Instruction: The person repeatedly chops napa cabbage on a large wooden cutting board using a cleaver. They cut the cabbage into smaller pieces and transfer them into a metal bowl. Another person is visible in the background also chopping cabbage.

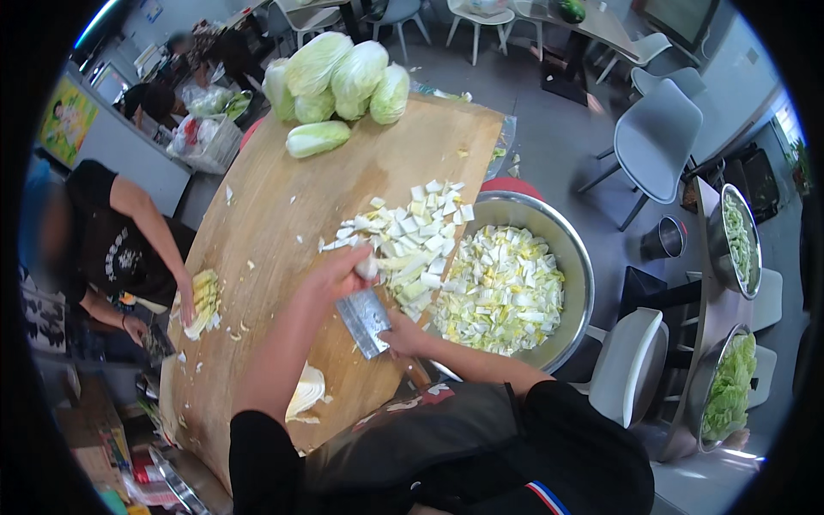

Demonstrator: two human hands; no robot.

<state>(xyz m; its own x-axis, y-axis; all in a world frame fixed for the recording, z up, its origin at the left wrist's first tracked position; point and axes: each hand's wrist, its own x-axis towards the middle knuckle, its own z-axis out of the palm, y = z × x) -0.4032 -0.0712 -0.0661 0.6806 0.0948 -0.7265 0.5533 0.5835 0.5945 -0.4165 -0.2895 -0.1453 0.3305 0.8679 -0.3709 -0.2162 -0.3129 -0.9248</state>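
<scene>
My right hand [404, 335] grips a cleaver [364, 322], its broad metal blade low over the wooden board [257, 257]. Between the fingers of my left hand [347, 273] is a small whitish piece of cabbage [367, 267], just above the blade. Chopped napa cabbage [418, 232] lies in a heap beyond both hands, reaching the board's right edge. Against that edge stands a large steel bowl [582, 283] holding more cut cabbage [508, 290]. A cut cabbage piece [308, 391] rests near my left forearm.
Whole napa cabbages [341, 77] are piled at the board's far end. At the left, a co-worker [129, 238] holds a cleaver [156, 344] beside sliced cabbage [205, 302]. Chairs [656, 141] and a side table [708, 309] with bowls of greens [727, 386] stand at the right.
</scene>
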